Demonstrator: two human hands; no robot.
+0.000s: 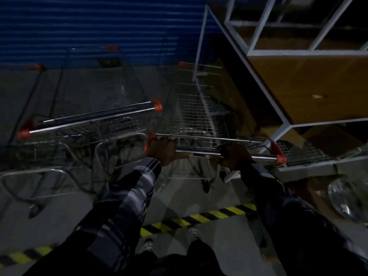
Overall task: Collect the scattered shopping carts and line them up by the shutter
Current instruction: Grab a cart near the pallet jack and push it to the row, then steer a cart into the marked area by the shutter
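Before the shutter [89, 26], both hands — left hand [162, 149], right hand [234, 156] — grip the shutter-pointing cart's [191, 112] handle.

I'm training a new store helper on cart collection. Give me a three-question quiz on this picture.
1. True or false: both hands grip the handle bar of the held cart.
2. What stands on the held cart's right? A) white shelf rack B) ladder C) pallet jack
3. Fill in: the parked cart on the left faces the blue ____.

Key: 1 true: left hand and right hand both wrap it. 2 A. 3 shutter.
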